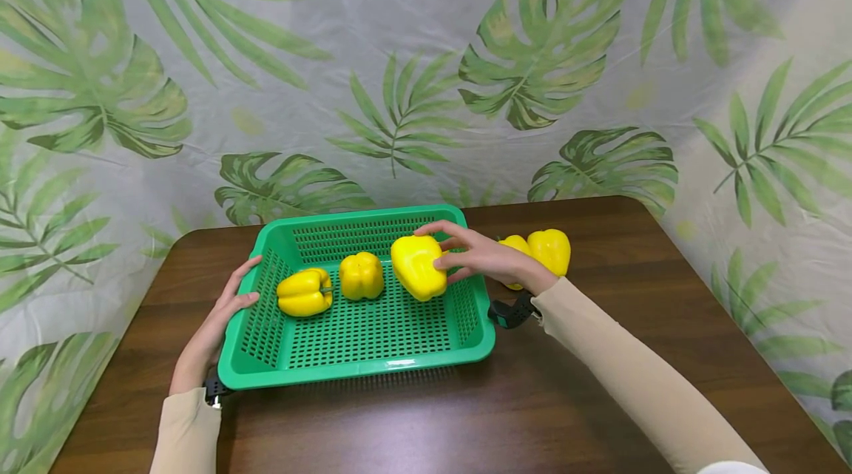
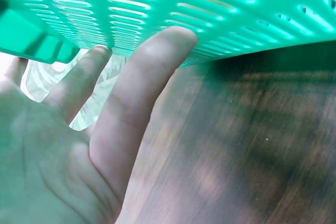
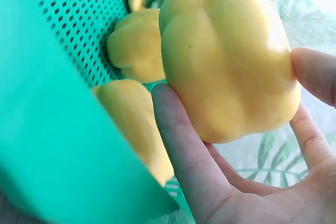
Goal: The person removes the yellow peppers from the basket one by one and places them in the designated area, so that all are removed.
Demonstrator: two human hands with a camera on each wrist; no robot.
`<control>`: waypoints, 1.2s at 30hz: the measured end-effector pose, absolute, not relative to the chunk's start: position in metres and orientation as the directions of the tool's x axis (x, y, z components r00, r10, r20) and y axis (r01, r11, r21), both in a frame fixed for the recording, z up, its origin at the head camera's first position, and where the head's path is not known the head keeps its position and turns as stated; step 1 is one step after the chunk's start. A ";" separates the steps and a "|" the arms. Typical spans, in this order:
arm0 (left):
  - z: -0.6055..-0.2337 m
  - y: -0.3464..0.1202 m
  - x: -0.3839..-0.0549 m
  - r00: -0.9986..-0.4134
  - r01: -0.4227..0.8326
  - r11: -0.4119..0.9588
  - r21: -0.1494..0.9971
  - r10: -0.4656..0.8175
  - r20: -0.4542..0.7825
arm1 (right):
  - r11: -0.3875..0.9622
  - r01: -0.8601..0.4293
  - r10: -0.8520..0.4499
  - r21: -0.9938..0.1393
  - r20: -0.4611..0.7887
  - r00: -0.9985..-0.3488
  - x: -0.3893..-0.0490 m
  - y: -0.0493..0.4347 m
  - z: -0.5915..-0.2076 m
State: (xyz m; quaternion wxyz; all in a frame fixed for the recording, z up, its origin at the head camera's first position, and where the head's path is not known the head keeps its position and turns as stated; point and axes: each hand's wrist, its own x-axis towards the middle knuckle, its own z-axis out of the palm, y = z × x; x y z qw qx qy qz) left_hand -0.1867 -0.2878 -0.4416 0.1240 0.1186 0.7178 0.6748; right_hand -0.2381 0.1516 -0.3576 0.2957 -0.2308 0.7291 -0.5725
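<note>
Above the right part of a green perforated basket point(image 1: 356, 369), my right hand point(image 1: 469, 256) holds a yellow bell pepper point(image 1: 418, 267). In the right wrist view, its thumb and fingers point(image 3: 181, 145) grip the pepper's sides. Inside the basket, one yellow pepper point(image 1: 305, 293) lies on its side at the left, stem facing right. Another pepper point(image 1: 362, 276) sits near the middle. The right wrist view shows a further pepper point(image 3: 134, 124) close to the near wall, not discernible in the head view. My left hand point(image 1: 216, 322) touches the basket's left side with fairly straight fingers.
On the brown wooden table point(image 1: 639, 356), two more yellow peppers lie right of the basket: one in plain sight point(image 1: 551, 248), the other point(image 1: 514, 243) partly behind my right wrist. A leaf-patterned cloth point(image 1: 413, 75) hangs behind the table.
</note>
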 end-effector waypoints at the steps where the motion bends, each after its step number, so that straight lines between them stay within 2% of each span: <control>1: -0.442 -0.288 -0.187 -0.941 0.003 0.062 0.998 0.337 -0.018 | 0.241 -0.002 -0.672 -0.970 -0.165 -0.722 -0.238 0.153 -0.357; 36: -0.440 -0.287 -0.186 -0.944 -0.007 0.075 0.997 0.329 -0.031 | 0.170 -0.032 -0.597 -0.985 -0.077 -0.798 -0.238 0.204 -0.344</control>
